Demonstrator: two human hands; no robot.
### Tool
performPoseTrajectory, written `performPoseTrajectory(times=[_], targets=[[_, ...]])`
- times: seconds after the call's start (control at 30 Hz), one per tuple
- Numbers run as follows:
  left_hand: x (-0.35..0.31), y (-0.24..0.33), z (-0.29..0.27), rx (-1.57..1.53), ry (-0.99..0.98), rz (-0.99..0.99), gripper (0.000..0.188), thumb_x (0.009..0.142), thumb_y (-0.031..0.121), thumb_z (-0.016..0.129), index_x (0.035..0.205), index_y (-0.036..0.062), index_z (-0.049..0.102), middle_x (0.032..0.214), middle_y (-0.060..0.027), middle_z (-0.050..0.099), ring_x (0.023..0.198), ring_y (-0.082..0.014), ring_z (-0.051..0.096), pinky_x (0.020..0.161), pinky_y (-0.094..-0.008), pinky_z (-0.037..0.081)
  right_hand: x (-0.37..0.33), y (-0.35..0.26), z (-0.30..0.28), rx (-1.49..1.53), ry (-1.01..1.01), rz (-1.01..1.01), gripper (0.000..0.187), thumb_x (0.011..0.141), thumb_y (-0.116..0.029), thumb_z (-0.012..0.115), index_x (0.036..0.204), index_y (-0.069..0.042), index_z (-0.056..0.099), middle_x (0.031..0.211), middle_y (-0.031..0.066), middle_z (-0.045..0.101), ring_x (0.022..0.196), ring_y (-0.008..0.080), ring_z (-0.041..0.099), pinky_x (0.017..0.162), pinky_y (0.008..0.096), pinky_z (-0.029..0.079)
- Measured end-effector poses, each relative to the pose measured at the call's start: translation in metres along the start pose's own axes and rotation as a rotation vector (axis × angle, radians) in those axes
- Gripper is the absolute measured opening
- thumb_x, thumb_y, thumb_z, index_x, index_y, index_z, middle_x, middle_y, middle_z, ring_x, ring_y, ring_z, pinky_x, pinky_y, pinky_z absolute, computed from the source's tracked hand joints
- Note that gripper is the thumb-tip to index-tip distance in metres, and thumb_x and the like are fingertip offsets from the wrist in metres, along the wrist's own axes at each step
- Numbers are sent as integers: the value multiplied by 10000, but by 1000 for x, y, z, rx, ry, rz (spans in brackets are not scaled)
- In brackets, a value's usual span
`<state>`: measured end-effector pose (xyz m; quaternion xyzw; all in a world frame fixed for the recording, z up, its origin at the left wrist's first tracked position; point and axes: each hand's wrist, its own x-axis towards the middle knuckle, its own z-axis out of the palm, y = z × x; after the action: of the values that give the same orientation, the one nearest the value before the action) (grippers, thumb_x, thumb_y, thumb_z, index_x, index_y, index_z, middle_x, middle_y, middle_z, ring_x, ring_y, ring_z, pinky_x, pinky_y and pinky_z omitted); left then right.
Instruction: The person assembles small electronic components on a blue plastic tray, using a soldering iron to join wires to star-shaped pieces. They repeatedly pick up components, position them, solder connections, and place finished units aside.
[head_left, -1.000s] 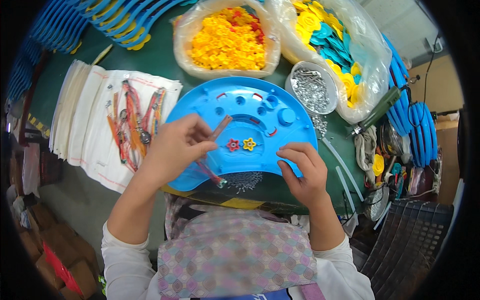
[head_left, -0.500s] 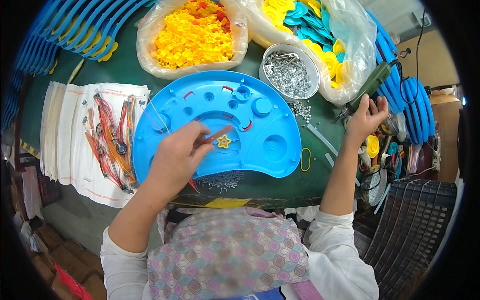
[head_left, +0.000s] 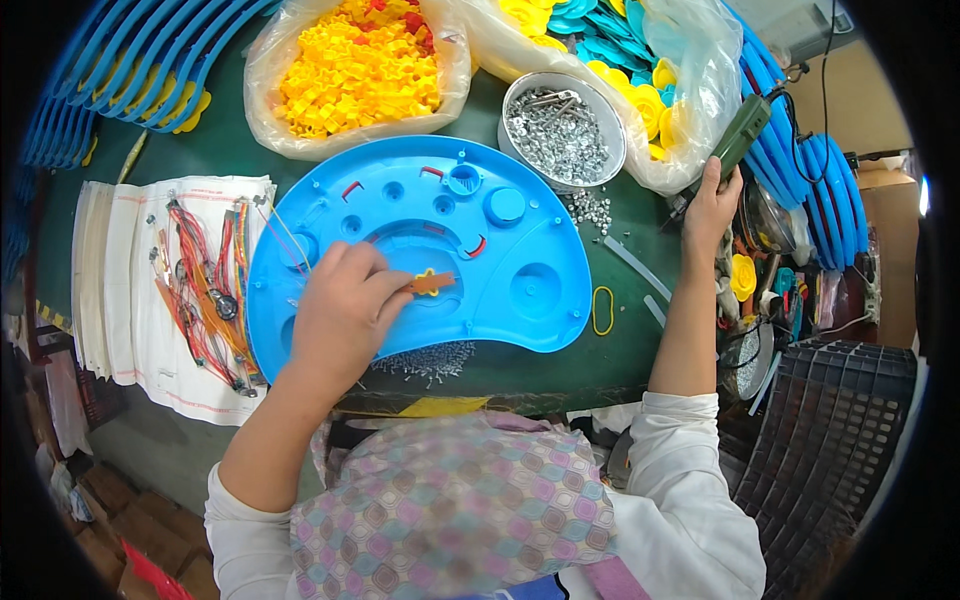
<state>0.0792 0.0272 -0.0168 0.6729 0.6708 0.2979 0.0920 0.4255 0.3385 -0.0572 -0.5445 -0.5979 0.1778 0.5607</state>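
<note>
My left hand pinches a narrow orange-brown strip, which looks like a small circuit board. Its free end lies over a yellow star-shaped piece in the recess of a blue curved plastic shell. Whether strip and star touch, I cannot tell. To the right, my right hand is closed round the lower part of a green electric screwdriver, its tip slanting down to the left. Part of the tool is hidden behind the fingers.
Wired components lie on white sheets at left. Behind the shell stand a bag of yellow star pieces and a bowl of metal parts. Loose screws lie along its near edge. A black crate stands at right.
The strip in my left hand has come down over the yellow star and turned nearly level. My right hand has closed on the screwdriver. The whole view has shifted slightly.
</note>
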Motion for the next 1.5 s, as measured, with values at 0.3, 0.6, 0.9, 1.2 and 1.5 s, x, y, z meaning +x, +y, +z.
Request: performPoseTrajectory(times=[0.3, 0.6, 0.9, 1.2, 1.5], targets=[[0, 1, -1, 28, -27, -33, 208, 730, 68, 824, 929, 67, 765, 891, -65, 608, 861, -280, 572, 753, -400, 496, -34, -135, -33, 601, -118, -53, 486, 993, -270, 659, 1324, 35, 475, 1067, 237, 698, 791, 222, 695, 713, 339, 596], [1, 1, 4, 5, 16, 11, 172, 748, 82, 806, 915, 75, 764, 895, -63, 606, 863, -284, 577, 771, -411, 492, -174, -213, -16, 1095, -949, 322, 1040, 910, -404, 776, 1638, -131, 85, 893, 54, 580, 814, 206, 625, 749, 376, 527], [2, 0, 7, -70, -40, -21, 142, 817, 44, 751, 953, 8, 733, 987, -101, 619, 951, -304, 627, 836, -403, 514, -231, -193, -4, 1150, -1048, 414, 1020, 803, -523, 832, 1480, 80, 366, 909, 79, 684, 863, 135, 656, 772, 245, 511], [0, -3, 9, -104, -48, -19, 140, 849, 24, 728, 985, -11, 721, 1017, -123, 630, 942, -317, 654, 826, -401, 536, -238, -198, 1, 958, -1067, 249, 1076, 821, -776, 676, 1464, 25, 357, 838, 107, 628, 773, 218, 639, 754, 379, 566], [-1, -10, -1, -270, -77, -27, 122, 845, 17, 718, 961, 19, 682, 981, -129, 654, 936, -314, 668, 817, -392, 537, -208, -234, -16, 1177, -951, 87, 1138, 802, -839, 623, 1509, -5, 306, 854, 109, 624, 746, 240, 630, 721, 398, 549]])
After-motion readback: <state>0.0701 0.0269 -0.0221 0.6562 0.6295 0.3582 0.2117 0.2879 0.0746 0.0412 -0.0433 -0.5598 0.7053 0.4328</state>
